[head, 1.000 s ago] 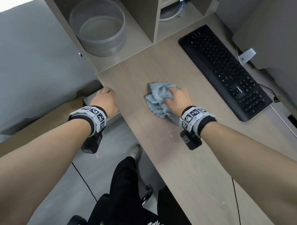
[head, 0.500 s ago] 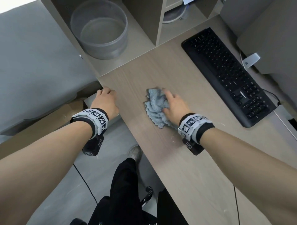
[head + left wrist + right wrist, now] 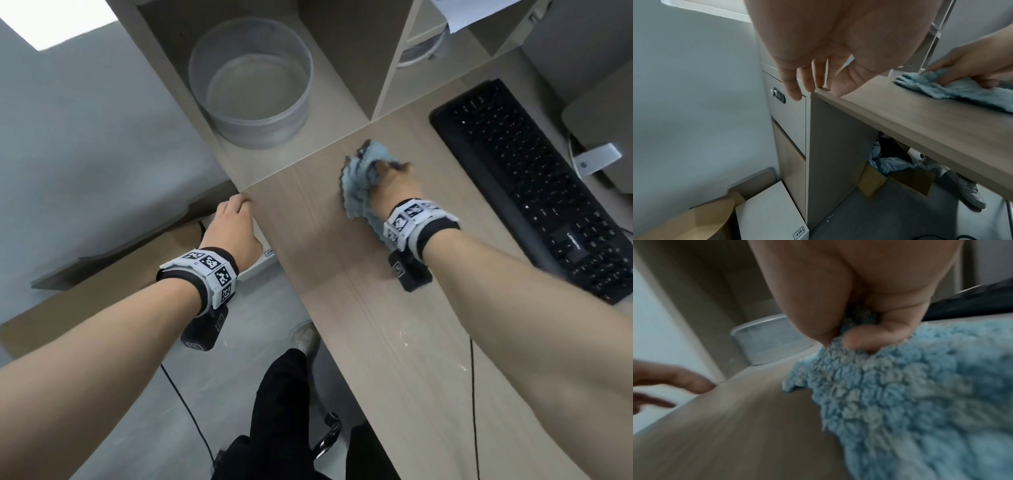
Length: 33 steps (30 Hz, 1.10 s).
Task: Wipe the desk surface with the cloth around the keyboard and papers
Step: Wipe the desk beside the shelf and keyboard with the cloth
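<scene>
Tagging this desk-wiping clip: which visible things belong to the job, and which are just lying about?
In the job:
blue cloth
right hand gripping it
desk
black keyboard

Lying about:
clear round container on the shelf
cardboard boxes under the desk
combination lock

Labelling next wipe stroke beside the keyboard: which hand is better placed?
Right. The right hand already presses the blue cloth on the desk, near the keyboard; the left hand rests at the desk's corner, holding nothing.

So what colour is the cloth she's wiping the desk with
Light blue, with a fluffy looped pile. The cloth shows best in the right wrist view, gripped by the right hand.
</scene>
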### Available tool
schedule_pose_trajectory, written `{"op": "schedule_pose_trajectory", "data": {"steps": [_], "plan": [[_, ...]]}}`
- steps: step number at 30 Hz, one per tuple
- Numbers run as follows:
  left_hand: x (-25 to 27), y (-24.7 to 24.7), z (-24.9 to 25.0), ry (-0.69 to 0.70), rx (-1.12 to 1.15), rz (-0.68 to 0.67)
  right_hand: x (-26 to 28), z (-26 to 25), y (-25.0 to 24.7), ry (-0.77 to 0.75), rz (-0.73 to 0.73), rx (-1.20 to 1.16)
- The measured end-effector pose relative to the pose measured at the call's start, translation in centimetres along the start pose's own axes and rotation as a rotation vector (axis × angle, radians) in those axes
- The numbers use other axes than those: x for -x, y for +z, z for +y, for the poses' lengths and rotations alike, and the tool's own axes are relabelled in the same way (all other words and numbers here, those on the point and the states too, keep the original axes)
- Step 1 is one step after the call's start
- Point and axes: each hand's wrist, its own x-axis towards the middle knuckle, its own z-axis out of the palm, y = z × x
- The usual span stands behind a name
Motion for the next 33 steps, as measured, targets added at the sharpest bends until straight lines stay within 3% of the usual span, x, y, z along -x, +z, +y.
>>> {"op": "schedule_pose_trajectory", "data": {"steps": [4,8,10,12,15,18,21,24,28,33], "plan": [[-0.4,-0.4,-0.6,0.026,-0.018,-0.001,3.4,-5.5,3.2,-0.233,-0.16,0.202],[-0.6,-0.9,-0.6,0.038,-0.028,-0.041,6.2,-5.3,3.5,-0.56,-0.219,0.18],[-0.5,-1.0,-0.5,0.037,-0.024,-0.064,4.3,-4.4,2.5,-0.475,-0.208,0.257],[-0.3,-1.1,-0.5,0.028,-0.017,-0.088,1.8,-4.3,1.3,-0.294,-0.167,0.339],[-0.2,-1.3,-0.5,0.035,-0.033,-0.123,1.1,-5.9,1.3,-0.16,-0.06,0.233],[0.2,-1.3,-0.4,0.029,-0.014,-0.142,4.3,-9.1,3.5,-0.269,-0.149,0.233],[1.6,-0.9,0.2,-0.006,0.039,-0.094,9.6,-8.6,5.5,-0.462,-0.165,0.264],[3.8,0.1,1.3,-0.018,0.033,-0.03,13.0,-4.3,6.5,-0.565,-0.13,0.162],[7.0,3.1,3.9,0.033,0.001,-0.018,15.3,3.1,5.9,-0.391,-0.137,0.049],[9.0,6.3,8.1,0.083,-0.059,-0.061,15.5,13.8,3.7,-0.097,0.022,-0.002]]}}
